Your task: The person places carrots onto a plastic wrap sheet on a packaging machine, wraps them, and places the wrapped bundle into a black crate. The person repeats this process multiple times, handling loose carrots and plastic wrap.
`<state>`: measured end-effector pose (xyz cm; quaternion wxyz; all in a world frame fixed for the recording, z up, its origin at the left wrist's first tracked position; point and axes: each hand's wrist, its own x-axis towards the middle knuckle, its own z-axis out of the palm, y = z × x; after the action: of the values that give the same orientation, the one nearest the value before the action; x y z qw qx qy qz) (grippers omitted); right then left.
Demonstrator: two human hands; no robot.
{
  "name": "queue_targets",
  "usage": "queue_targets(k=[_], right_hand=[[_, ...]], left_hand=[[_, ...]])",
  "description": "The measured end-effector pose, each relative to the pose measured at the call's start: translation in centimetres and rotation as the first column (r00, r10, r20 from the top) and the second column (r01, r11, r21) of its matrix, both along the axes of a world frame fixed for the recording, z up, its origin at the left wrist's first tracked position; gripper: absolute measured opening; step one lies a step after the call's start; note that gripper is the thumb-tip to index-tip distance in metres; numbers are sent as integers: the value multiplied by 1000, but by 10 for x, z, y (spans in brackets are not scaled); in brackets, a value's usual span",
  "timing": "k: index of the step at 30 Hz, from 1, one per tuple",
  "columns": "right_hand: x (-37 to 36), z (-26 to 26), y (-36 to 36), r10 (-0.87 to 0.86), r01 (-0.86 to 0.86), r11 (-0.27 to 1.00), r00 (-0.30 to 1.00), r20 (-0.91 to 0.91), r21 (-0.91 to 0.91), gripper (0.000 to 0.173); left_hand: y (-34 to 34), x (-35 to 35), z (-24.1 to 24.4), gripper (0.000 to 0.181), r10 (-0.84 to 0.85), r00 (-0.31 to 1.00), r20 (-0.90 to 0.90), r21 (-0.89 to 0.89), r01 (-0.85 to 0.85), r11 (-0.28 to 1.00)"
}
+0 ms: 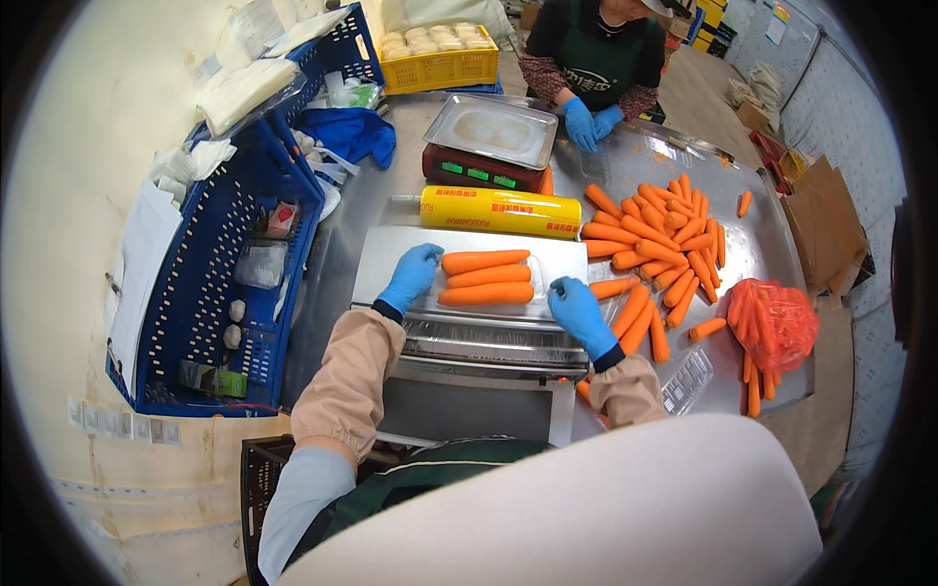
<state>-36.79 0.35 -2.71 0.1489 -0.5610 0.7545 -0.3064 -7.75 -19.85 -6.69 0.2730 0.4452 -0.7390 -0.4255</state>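
Three orange carrots (489,275) lie side by side in a clear plastic tray (538,272) on the metal top of a film-wrapping machine (388,253). At the tray's left end is my left hand (412,282), in a blue glove, its fingertips near the upper left corner. My right hand (584,316), also gloved in blue, has its fingers bent close to the tray's lower right corner. Whether either hand grips the tray or thin film is unclear. Behind the tray sits a yellow roll of cling film (500,211). Stretched film (491,340) crosses the machine's front.
Many loose carrots (659,238) are heaped right of the machine, near a red plastic bag (773,322) and an empty clear tray (687,381). A scale (484,165) stands behind the roll. Blue crates (212,256) flank the left. Across the table, a co-worker's gloved hands (588,123) are close together.
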Motion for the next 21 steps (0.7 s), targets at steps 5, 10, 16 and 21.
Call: queue_targets(k=[5, 10, 16, 21], right_hand=[[35, 1, 40, -5, 5, 1000, 998, -70, -9, 25], [34, -8, 43, -4, 2, 1000, 996, -86, -22, 27], [-20, -14, 5, -139, 92, 924, 985, -101, -371, 38], [-114, -41, -75, -153, 153, 973, 988, 14, -173, 52]], left_hand=[[29, -9, 4, 40, 9, 991, 135, -321, 35, 946], [73, -39, 24, 48, 262, 907, 328, -334, -148, 931], [69, -14, 12, 49, 261, 955, 137, -404, -187, 895], [81, 6, 21, 48, 143, 990, 8, -435, -125, 892]])
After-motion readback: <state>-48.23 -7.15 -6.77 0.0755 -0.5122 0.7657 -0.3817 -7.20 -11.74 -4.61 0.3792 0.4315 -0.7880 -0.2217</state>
